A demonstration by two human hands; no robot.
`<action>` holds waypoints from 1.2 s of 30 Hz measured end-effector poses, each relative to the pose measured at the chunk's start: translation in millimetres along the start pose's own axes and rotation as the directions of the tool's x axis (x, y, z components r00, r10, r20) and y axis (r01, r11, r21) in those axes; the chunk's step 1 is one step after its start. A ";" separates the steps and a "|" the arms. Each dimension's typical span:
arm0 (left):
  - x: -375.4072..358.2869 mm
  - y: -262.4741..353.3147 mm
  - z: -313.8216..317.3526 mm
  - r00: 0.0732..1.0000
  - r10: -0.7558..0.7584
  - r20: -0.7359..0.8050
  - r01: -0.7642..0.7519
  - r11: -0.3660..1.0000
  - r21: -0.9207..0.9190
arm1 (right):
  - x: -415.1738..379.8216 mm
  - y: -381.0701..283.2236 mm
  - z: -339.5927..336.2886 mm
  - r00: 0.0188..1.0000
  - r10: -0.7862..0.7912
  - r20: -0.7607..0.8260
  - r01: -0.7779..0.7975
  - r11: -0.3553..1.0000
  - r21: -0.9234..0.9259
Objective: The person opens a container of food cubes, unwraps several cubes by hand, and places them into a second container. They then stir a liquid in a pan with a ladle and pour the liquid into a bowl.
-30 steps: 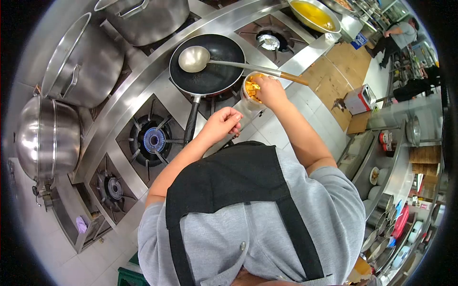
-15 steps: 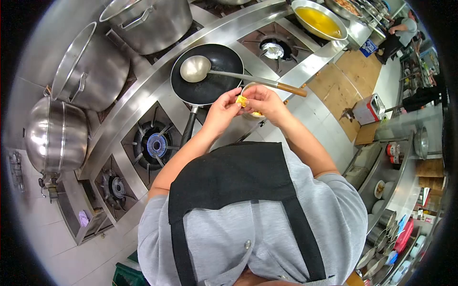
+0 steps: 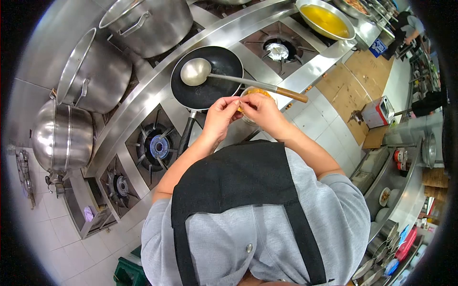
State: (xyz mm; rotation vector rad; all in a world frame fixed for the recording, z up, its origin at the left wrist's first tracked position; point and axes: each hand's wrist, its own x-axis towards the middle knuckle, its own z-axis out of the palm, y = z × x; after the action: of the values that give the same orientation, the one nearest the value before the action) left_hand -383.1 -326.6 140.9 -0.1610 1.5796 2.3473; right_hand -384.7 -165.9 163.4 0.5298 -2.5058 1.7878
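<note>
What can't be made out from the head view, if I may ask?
In the head view:
- Yellow piece: mostly hidden by left hand and right hand.
- Tub: partly hidden behind the right hand.
- Upper pot: rim partly cut off by picture edge.
- Lower open pot: contents hidden by its wall.
- Red-fronted container: label too small to read.

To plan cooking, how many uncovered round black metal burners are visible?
3: burner with blue flame, left; burner without visible flame, lower left; burner with silvery centre, upper right. Others may hide under the round black frying pan.
</note>
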 end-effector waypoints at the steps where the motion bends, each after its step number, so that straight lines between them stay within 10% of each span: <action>1: -1.2 0.0 -1.0 1.000 0.026 0.003 -0.026 0.999 0.022 | 2.1 0.4 0.5 1.000 -0.007 -0.019 0.006 0.999 -0.031; 8: -11.8 6.1 -6.6 0.919 0.393 0.031 -0.339 0.749 0.569 | 11.9 2.7 4.4 0.985 0.173 0.025 -0.175 0.975 0.134; 17: -16.5 16.4 -14.8 0.776 0.563 0.283 -0.572 0.440 0.693 | 17.1 12.6 12.3 0.980 0.195 0.039 -0.197 0.920 0.338; 23: -13.9 -1.4 -17.3 0.844 0.509 0.171 -0.535 0.821 0.196 | 20.3 17.3 6.9 0.933 0.351 0.077 -0.323 0.727 0.605; 27: -13.5 -6.4 -19.6 0.964 0.190 0.186 -0.141 0.958 -0.249 | 14.4 8.0 13.8 0.960 0.268 -0.079 -0.161 0.762 0.627; 36: -22.9 0.7 -8.2 0.994 0.091 -0.067 -0.095 0.994 -0.054 | -2.0 6.4 20.9 0.990 -0.072 -0.119 0.081 0.994 0.071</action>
State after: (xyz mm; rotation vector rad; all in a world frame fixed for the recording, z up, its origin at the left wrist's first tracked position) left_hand -362.3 -338.6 144.2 -0.1808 1.5823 2.4836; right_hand -380.8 -182.8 149.9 0.5018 -2.3181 1.8349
